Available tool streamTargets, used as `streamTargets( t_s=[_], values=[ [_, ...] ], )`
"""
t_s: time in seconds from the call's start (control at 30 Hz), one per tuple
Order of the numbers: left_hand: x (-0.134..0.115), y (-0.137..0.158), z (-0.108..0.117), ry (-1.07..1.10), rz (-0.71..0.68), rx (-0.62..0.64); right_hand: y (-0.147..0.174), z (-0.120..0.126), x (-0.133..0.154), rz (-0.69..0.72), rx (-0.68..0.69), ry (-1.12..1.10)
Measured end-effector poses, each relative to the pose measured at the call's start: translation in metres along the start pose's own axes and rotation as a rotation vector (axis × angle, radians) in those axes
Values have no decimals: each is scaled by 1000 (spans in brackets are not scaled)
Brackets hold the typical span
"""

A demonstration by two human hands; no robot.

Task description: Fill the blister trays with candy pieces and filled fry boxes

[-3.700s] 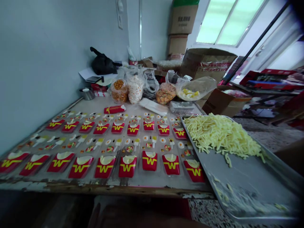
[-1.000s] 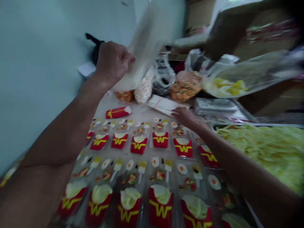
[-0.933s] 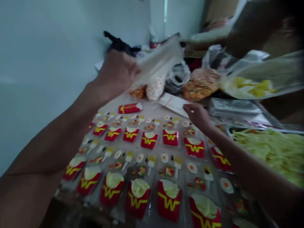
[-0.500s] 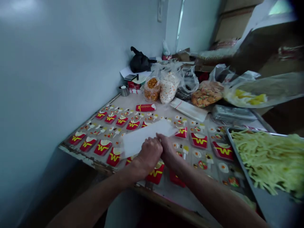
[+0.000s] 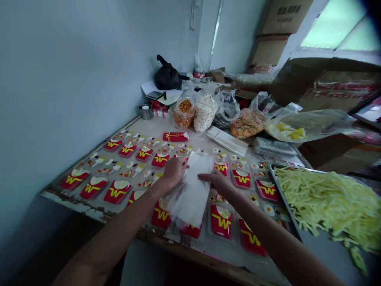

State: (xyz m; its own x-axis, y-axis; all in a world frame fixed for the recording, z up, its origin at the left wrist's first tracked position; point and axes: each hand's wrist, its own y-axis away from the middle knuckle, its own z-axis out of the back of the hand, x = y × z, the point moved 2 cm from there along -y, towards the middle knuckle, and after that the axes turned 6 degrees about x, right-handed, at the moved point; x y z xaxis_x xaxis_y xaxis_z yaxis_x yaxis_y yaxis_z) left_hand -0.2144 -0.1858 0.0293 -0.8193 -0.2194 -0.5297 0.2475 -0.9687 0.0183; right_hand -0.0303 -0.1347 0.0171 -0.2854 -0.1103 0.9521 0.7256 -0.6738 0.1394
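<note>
A white, translucent plastic bag [image 5: 195, 194], possibly a stack of thin ones, hangs upright in front of me over the table. My left hand [image 5: 175, 171] is closed at its upper left edge. From the right, my right hand [image 5: 216, 179] grips the bag's edge, one finger lying across its face. Below and around lie clear plastic packs, each with a red fries sleeve [image 5: 221, 222] marked with a yellow W, and small toy-like food pieces [image 5: 147, 173] such as eggs. The bag hides several packs behind it.
A metal tray [image 5: 285, 198] heaped with pale yellow fries-like strips [image 5: 330, 198] stands at the right. Farther back are filled plastic bags [image 5: 205, 113], a loose red sleeve [image 5: 175, 136], a flat white packet [image 5: 228, 140] and a metal cup [image 5: 145, 112]. A wall [image 5: 68, 71] borders the left.
My hands, pressed together before, are now apart on either side of the bag. The bag has turned from lying sideways to upright. The view has shifted slightly right.
</note>
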Motion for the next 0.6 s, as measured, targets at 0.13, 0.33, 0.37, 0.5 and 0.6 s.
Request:
streamTargets(
  t_s=[0.13, 0.33, 0.37, 0.5, 0.6],
  values=[
    [14, -3, 2, 29, 29, -27, 7, 38, 15, -254, -197, 773],
    [50, 27, 47, 270, 84, -65, -5, 40, 76, 230, -424, 874],
    [55, 42, 56, 340, 94, -80, -14, 28, 87, 365, -399, 769],
    [79, 128, 85, 816, 126, -116, -53, -65, 125, 507, 118, 288],
    [109, 201, 97, 1008, 143, -73, -54, -164, 138, 410, 569, 103]
  ],
)
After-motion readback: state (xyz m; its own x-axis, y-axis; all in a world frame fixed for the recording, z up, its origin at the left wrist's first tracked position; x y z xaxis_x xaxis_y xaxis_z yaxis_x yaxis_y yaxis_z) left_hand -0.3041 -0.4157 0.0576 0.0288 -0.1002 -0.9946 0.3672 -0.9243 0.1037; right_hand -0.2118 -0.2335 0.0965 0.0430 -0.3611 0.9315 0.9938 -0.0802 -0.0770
